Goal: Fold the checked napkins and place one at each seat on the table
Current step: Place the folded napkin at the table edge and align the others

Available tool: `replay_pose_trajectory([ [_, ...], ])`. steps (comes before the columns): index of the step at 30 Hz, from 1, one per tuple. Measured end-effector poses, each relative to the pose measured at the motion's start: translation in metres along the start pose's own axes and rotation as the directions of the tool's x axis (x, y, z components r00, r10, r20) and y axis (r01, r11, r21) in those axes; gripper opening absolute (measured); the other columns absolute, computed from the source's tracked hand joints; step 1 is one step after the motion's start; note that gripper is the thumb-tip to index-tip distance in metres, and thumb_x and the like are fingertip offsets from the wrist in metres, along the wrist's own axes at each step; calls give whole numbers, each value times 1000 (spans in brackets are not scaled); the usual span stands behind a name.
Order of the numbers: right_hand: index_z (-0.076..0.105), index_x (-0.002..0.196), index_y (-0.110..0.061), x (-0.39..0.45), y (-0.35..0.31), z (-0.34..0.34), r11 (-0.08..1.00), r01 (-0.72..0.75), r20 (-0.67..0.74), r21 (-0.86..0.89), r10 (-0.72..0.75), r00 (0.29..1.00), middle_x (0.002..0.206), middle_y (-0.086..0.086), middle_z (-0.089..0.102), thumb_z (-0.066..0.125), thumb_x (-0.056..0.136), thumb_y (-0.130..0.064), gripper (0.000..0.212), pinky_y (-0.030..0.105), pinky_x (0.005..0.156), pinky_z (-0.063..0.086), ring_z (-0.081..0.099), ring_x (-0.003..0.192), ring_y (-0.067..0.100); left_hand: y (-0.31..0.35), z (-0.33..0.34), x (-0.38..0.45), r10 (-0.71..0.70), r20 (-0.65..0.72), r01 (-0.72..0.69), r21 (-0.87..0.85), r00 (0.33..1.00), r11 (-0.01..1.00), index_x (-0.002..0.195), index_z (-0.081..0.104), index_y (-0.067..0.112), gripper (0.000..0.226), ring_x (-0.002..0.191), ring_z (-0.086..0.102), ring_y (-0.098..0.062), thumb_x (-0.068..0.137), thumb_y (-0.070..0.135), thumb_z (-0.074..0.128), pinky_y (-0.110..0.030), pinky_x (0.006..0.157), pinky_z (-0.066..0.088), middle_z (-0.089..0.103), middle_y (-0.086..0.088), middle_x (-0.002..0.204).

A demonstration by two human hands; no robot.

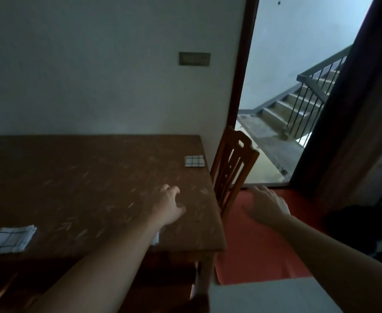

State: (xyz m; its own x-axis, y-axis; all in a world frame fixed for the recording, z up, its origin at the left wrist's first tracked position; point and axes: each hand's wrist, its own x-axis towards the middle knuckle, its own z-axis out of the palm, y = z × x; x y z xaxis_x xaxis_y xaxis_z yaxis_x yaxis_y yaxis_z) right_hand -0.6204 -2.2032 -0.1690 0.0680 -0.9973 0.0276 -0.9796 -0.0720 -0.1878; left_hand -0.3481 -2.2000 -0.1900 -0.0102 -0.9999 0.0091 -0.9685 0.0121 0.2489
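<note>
Probably a home dining room (dim view): wooden table [90,177], chair [233,168], stairway [298,105].

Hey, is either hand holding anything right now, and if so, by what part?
Nothing is held. The left hand hovers over the table with loose fingers; the right hand is spread in the air beside the chair.

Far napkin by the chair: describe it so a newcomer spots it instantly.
Start at the wooden table against the wall and go to its far right corner, beside the wooden chair. The folded checked napkin lies there, the smallest-looking and farthest from both hands.
</note>
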Motion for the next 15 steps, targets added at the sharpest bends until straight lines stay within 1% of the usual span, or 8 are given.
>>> replay_pose_trajectory([
  [3, 43, 137, -27, -8, 52, -16, 999, 38, -1, 16, -38, 999, 138, 4, 50, 51, 89, -50, 53, 43, 98, 44, 49, 125, 24, 57, 6, -11, -33, 3, 33, -28, 999, 999, 132, 49, 31, 58, 123, 45, -22, 82, 59, 59, -38, 94, 42, 49, 3, 132],
  [6, 46, 133, -27, -3, 88, -31, 996, 81, 19, 40, -82, 996, 129, 4, 53, 51, 90, -47, 48, 40, 94, 45, 52, 118, 23, 101, 11, -10, -57, -3, 57, -55, 998, 997, 132, 50, 30, 60, 122, 45, -22, 81, 60, 61, -38, 95, 43, 50, 1, 131],
  [8, 48, 131, -28, 10, 105, -37, 991, 117, 23, 68, -119, 993, 129, 4, 53, 52, 89, -44, 45, 39, 92, 46, 53, 116, 24, 127, 12, -3, -78, -20, 76, -79, 997, 994, 130, 51, 30, 58, 121, 46, -22, 82, 61, 60, -36, 92, 43, 51, 1, 130],
  [10, 49, 130, -27, 28, 119, -38, 985, 147, 15, 93, -149, 989, 130, 4, 53, 55, 88, -42, 45, 39, 91, 46, 52, 117, 25, 150, 15, 10, -91, -21, 89, -86, 996, 992, 130, 51, 29, 55, 121, 47, -22, 83, 57, 60, -35, 90, 44, 50, 2, 131],
  [13, 48, 132, -24, 66, 139, -27, 976, 200, 12, 89, -202, 979, 129, 5, 54, 56, 88, -43, 48, 37, 86, 47, 53, 115, 25, 176, 28, 42, -115, -24, 113, -75, 993, 991, 134, 48, 27, 56, 121, 47, -21, 85, 51, 60, -37, 93, 45, 50, 2, 132],
  [15, 47, 134, -25, 99, 149, -18, 969, 232, 24, 87, -235, 972, 129, 4, 54, 56, 87, -44, 51, 37, 88, 48, 53, 115, 24, 186, 42, 74, -159, -11, 157, -85, 987, 984, 135, 47, 26, 58, 121, 47, -21, 84, 51, 60, -39, 96, 46, 49, 1, 133],
])
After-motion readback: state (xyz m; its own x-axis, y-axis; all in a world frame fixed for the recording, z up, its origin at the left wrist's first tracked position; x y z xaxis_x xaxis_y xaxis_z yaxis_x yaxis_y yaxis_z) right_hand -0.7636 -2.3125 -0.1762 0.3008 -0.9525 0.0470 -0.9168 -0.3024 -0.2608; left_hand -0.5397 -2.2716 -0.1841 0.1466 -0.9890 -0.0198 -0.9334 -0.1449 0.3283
